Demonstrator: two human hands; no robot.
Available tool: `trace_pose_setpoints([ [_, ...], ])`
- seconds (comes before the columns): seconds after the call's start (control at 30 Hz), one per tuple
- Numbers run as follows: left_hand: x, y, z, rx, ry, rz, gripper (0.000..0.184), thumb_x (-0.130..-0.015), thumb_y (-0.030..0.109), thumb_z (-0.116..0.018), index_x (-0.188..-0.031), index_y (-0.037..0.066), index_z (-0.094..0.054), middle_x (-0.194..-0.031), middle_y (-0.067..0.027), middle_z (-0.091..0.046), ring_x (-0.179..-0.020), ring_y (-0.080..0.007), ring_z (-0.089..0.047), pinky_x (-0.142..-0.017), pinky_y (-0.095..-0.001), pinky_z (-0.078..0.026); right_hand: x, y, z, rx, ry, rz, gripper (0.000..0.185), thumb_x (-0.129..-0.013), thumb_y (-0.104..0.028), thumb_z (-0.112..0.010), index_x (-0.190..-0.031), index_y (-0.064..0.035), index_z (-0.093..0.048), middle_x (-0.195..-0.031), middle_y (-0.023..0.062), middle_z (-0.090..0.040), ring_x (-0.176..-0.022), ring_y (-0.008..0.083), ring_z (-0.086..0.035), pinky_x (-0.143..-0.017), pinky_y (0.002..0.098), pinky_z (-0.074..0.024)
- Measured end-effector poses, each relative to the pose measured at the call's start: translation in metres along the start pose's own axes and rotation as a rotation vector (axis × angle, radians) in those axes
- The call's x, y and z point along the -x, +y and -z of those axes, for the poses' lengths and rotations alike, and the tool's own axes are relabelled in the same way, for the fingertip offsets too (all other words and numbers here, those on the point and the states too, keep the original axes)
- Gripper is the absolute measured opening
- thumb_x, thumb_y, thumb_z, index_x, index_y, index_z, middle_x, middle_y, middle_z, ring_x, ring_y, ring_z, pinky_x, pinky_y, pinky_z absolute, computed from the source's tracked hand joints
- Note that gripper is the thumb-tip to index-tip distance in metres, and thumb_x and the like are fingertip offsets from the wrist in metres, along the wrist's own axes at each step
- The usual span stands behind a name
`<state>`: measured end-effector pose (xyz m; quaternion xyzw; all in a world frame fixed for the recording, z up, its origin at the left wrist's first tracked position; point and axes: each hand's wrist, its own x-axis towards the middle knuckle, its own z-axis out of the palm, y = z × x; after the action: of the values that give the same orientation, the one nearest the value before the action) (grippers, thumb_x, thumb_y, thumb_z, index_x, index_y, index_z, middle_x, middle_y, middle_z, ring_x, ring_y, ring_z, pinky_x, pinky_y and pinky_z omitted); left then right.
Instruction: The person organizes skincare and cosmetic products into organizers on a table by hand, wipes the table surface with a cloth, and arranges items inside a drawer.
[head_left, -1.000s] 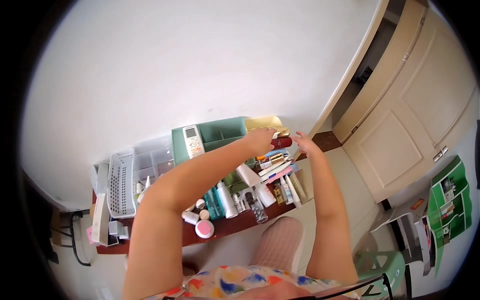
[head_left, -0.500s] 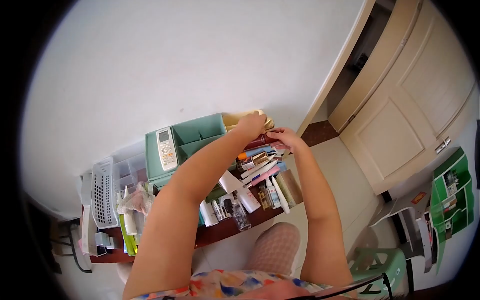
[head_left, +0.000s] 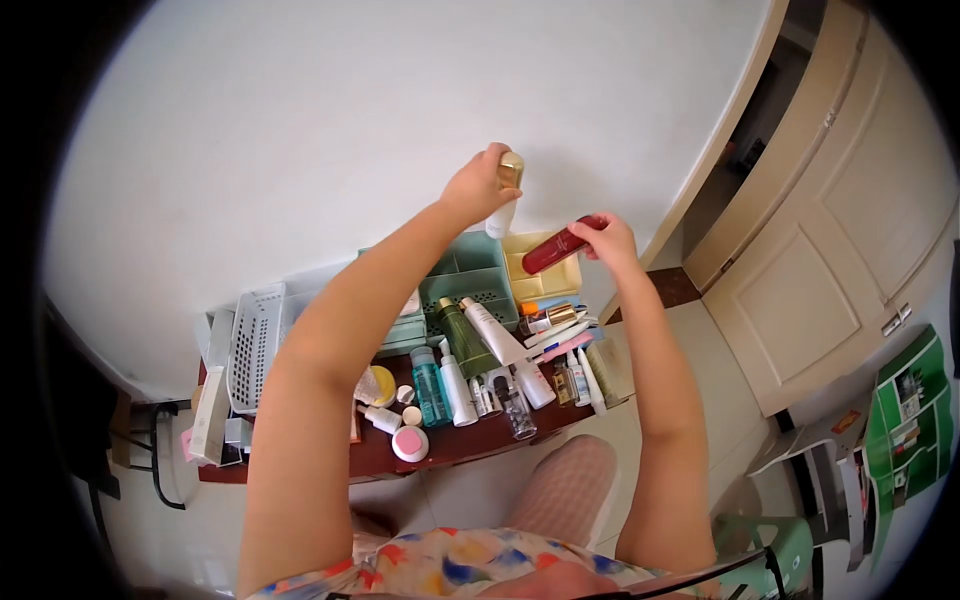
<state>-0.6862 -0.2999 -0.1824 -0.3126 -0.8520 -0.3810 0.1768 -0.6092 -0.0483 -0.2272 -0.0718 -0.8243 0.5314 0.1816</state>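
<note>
Above the back of the table, my left hand [head_left: 478, 188] is closed round a white bottle with a gold cap [head_left: 500, 221], cap end up. My right hand [head_left: 612, 241] grips one end of a dark red bottle [head_left: 554, 250], which tilts down to the left over a pale yellow bin [head_left: 517, 289]. Left of that bin stands a green compartment organizer [head_left: 481, 284], just below the white bottle. A green tube [head_left: 462, 340] and a white tube [head_left: 493, 330] lean across its front.
Several bottles, including a teal bottle [head_left: 429, 388], crowd the dark red table [head_left: 465, 448]. A white perforated basket [head_left: 256, 350] is at the left, partly behind my forearm. A wall is behind; a door [head_left: 810, 270] and a green stool [head_left: 770, 555] are at the right.
Both hands have risen from the yellow bin and moved apart. The white bottle is now up in my left hand, the red bottle in my right. The view has shifted.
</note>
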Motion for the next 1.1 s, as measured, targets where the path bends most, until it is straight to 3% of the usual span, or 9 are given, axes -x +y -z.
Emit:
trace_pose_setpoints([
  [0.17,0.027,-0.031,0.015,0.059,-0.015,0.11,0.061,-0.076,0.022,-0.08,-0.123,0.006,-0.044,-0.117,-0.0199,-0.06,-0.11,-0.038,-0.059,-0.092,-0.0433,-0.049,-0.001,-0.033,-0.025,-0.035,-0.066,0.19,0.044,-0.075,-0.024,-0.083,-0.104,0.0026,-0.064,-0.084,0.0096,-0.066,-0.062,0.0148,-0.062,-0.053,0.0272,-0.0512],
  [0.2,0.032,-0.035,0.013,0.068,-0.011,0.114,0.061,-0.075,0.022,-0.08,-0.122,0.005,-0.044,-0.116,-0.0202,-0.06,-0.11,-0.0381,-0.059,-0.092,-0.0433,-0.049,-0.004,-0.034,-0.035,0.038,-0.116,0.212,0.046,-0.074,-0.022,-0.083,-0.11,-0.0012,-0.064,-0.096,0.0107,-0.063,-0.079,0.0195,-0.064,-0.066,0.0319,-0.0547],
  [0.3,0.041,-0.045,0.007,0.051,0.015,0.123,0.058,-0.075,0.016,-0.08,-0.119,0.005,-0.045,-0.11,-0.0196,-0.063,-0.106,-0.0365,-0.062,-0.09,-0.042,-0.05,0.002,-0.032,-0.053,0.34,-0.081,0.46,0.047,-0.072,-0.02,-0.084,-0.112,-0.0052,-0.065,-0.104,0.0111,-0.058,-0.093,0.025,-0.062,-0.082,0.0362,-0.0532],
  [0.33,0.043,-0.047,0.006,0.042,0.02,0.125,0.058,-0.074,0.016,-0.08,-0.119,0.004,-0.045,-0.11,-0.0198,-0.062,-0.106,-0.0366,-0.062,-0.089,-0.0423,-0.05,0.004,-0.034,-0.058,0.315,-0.118,0.417,0.048,-0.071,-0.017,-0.083,-0.114,-0.0082,-0.065,-0.107,0.0112,-0.056,-0.1,0.0294,-0.06,-0.089,0.038,-0.0506],
  [0.43,0.043,-0.055,0.002,0.054,0.014,0.104,0.059,-0.074,0.016,-0.08,-0.12,0.005,-0.045,-0.111,-0.0204,-0.062,-0.106,-0.0372,-0.061,-0.089,-0.0425,-0.05,0.008,-0.032,-0.066,0.372,-0.122,0.513,0.048,-0.071,-0.016,-0.082,-0.115,-0.0084,-0.065,-0.108,0.0111,-0.057,-0.1,0.0306,-0.061,-0.089,0.0377,-0.0512],
  [0.73,0.049,-0.077,-0.036,-0.058,-0.033,0.151,0.065,-0.07,0.017,-0.083,-0.122,0.008,-0.044,-0.112,-0.0214,-0.058,-0.109,-0.0401,-0.058,-0.09,-0.0447,-0.05,0.009,-0.021,-0.095,0.452,-0.19,0.483,0.049,-0.071,-0.012,-0.081,-0.118,-0.0134,-0.065,-0.119,0.0122,-0.052,-0.101,0.0338,-0.061,-0.088,0.0409,-0.052],
  [0.83,0.053,-0.078,-0.042,-0.104,-0.079,0.15,0.061,-0.068,0.016,-0.083,-0.117,0.006,-0.047,-0.106,-0.0197,-0.059,-0.106,-0.0408,-0.058,-0.089,-0.0449,-0.049,-0.004,-0.015,-0.105,0.477,-0.174,0.586,0.05,-0.071,-0.011,-0.081,-0.118,-0.0124,-0.065,-0.118,0.0135,-0.053,-0.099,0.0362,-0.062,-0.087,0.0424,-0.0518],
  [1.1,0.05,-0.08,-0.055,-0.254,-0.185,0.281,0.049,-0.073,0.015,-0.079,-0.11,0.003,-0.05,-0.111,-0.019,-0.06,-0.102,-0.0386,-0.061,-0.083,-0.0446,-0.052,-0.026,0.007,-0.137,0.545,-0.191,0.526,0.045,-0.073,-0.009,-0.078,-0.107,-0.0054,-0.05,-0.107,0.016,-0.06,-0.098,0.0379,-0.06,-0.082,0.0449,-0.0503],
])
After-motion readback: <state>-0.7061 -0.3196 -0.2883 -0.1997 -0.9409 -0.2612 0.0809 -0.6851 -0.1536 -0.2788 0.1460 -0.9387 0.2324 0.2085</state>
